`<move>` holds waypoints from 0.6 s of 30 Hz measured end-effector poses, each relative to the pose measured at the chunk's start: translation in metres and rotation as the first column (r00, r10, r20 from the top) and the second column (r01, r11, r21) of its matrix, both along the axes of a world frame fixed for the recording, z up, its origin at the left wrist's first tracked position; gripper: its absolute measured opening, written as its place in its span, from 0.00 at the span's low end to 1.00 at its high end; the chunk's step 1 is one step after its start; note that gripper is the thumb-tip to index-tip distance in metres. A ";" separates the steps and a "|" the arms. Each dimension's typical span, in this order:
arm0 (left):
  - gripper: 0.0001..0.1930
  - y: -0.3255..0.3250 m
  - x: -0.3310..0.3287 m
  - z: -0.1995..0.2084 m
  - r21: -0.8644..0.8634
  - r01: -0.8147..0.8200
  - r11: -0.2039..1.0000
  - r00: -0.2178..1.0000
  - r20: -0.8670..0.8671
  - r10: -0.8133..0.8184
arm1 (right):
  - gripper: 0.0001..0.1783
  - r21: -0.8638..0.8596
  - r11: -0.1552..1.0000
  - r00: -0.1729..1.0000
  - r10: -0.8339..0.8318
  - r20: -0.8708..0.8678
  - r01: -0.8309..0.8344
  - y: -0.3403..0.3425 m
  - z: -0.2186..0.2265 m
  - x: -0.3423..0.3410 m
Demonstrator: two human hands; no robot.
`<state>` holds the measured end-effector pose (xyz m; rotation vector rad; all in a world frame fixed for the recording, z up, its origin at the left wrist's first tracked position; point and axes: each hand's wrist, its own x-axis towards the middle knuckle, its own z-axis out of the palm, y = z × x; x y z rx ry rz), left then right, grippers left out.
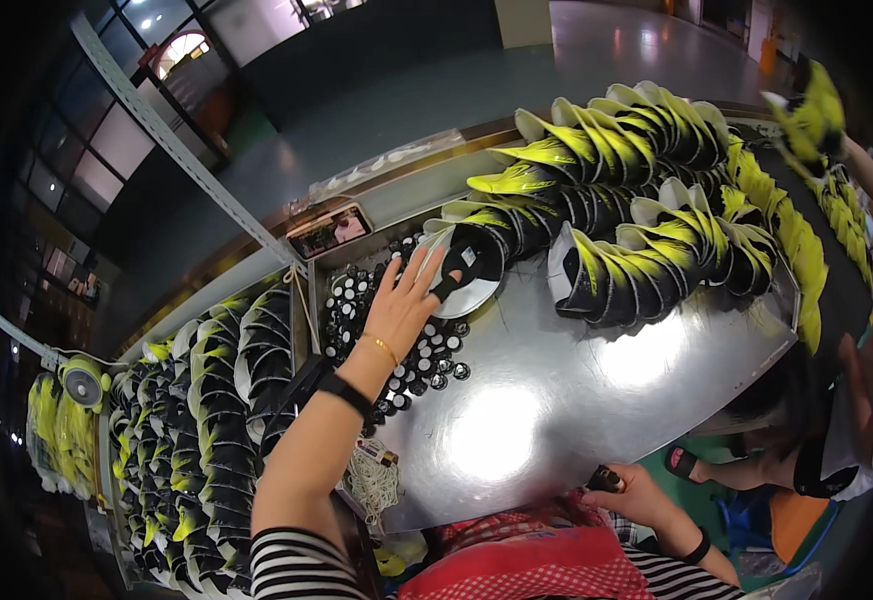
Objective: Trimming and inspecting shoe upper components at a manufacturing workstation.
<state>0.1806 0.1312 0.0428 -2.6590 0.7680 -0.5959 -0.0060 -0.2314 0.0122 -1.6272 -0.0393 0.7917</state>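
Note:
My left hand [409, 308] reaches over the metal table [517, 370], its fingers spread at the end of a nested row of curved black-and-yellow pieces [517, 225]. It touches the end piece [479, 265], which shows a dark inner face and a pale rim. A black cover sits on one finger. Close to the front edge of the table, my right hand [639, 492] has its fingers closed around a small dark object [607, 480]; its kind is unclear. Under and beside my left forearm lie many small round black-and-white parts [422, 365].
More nested rows [667, 255] cover the table's far right. Other stacks [212, 430] stand at left. A phone [329, 232] leans by the far rail, and pale strings [372, 480] hang near my left elbow. At right, another person's arm [867, 180] is near a yellow piece [814, 110].

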 end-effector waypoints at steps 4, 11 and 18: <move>0.07 -0.015 0.015 0.023 -0.147 0.071 0.987 0.994 0.093 -0.058 | 0.11 -0.083 0.996 0.999 0.016 0.028 -0.013 -0.018 -0.008 -0.024; 0.11 -0.070 -0.074 0.051 -0.960 -0.261 -0.101 0.913 -0.212 -0.348 | 0.05 0.083 0.919 0.915 -0.393 0.089 0.386 -0.037 -0.019 -0.012; 0.13 -0.089 -0.111 -0.093 -0.647 -0.650 0.398 0.644 -0.748 -0.164 | 0.08 0.106 0.937 0.807 -0.340 0.482 0.332 -0.007 -0.015 0.016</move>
